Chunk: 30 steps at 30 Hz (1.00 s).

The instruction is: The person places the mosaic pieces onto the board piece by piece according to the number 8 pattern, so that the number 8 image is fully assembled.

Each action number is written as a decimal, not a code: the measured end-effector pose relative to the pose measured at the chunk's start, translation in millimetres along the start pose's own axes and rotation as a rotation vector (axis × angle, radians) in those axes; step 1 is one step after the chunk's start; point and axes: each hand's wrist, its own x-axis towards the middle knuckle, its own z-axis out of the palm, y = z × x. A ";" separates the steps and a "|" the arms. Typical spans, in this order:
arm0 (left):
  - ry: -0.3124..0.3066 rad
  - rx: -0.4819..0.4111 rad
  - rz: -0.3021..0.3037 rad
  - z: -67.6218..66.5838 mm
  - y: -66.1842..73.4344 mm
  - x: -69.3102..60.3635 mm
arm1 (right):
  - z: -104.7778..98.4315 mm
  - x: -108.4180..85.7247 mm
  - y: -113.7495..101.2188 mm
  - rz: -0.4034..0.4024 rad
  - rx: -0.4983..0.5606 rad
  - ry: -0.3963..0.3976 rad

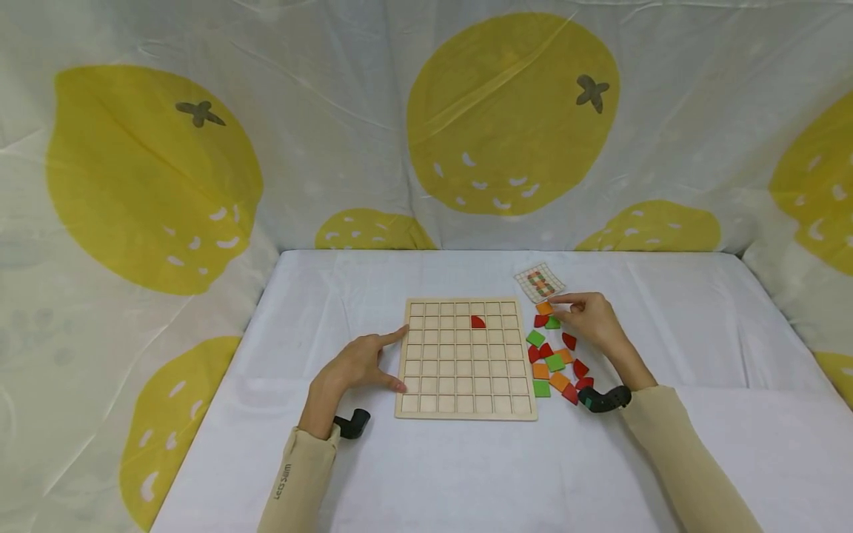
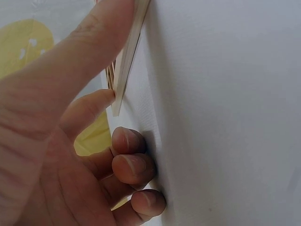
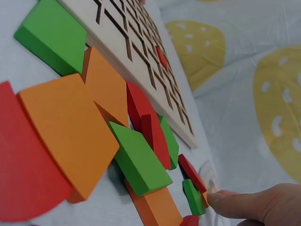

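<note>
A square wooden grid board [image 1: 466, 416] lies on the white table. One red quarter-circle tile [image 1: 477, 322] sits in a cell near its upper right. My left hand [image 1: 360, 363] rests at the board's left edge, forefinger and thumb spread along the rim; the thumb [image 2: 94, 42] lies on the wooden edge in the left wrist view. Right of the board, my right hand [image 1: 589, 318] pinches an orange square tile [image 1: 544, 308] between thumb and forefinger. Close by lie a red tile [image 1: 540, 321] and a green tile [image 1: 552, 323]; the fingers partly hide the orange one.
Several loose red, green and orange tiles lie along the board's right side, including a green square [image 1: 542, 389] and an orange square [image 3: 70, 132]. A small pattern card [image 1: 538, 282] lies beyond them. A lemon-print cloth [image 1: 513, 111] hangs behind the table.
</note>
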 end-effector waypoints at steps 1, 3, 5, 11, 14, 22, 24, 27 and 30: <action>0.000 -0.001 0.000 0.1 0.0 -0.1 | 0.7 1.6 1.7 0.002 0.002 -0.011; -0.001 -0.004 0.001 0.4 0.2 -0.4 | 2.3 4.1 3.9 0.006 0.007 -0.023; -0.003 -0.009 0.002 0.5 0.4 -0.3 | 3.1 5.1 4.3 0.008 0.008 -0.026; -0.004 -0.016 -0.002 0.5 0.6 -0.6 | -0.2 8.5 -2.8 -0.016 -0.051 -0.008; -0.001 -0.012 0.001 0.0 0.8 -0.8 | -2.5 13.7 -6.6 -0.019 -0.149 -0.039; 0.004 -0.008 -0.004 0.8 0.3 -0.3 | 3.5 19.9 -9.4 -0.029 -0.309 -0.103; 0.006 -0.006 -0.007 1.0 0.1 0.0 | 5.1 19.6 -9.5 -0.038 -0.305 -0.047; 0.006 -0.006 -0.007 1.0 0.7 -0.2 | 4.2 19.0 -9.2 -0.037 -0.286 0.046; 0.006 -0.010 -0.004 1.0 0.9 -0.7 | 1.9 20.0 -7.6 -0.011 -0.269 0.093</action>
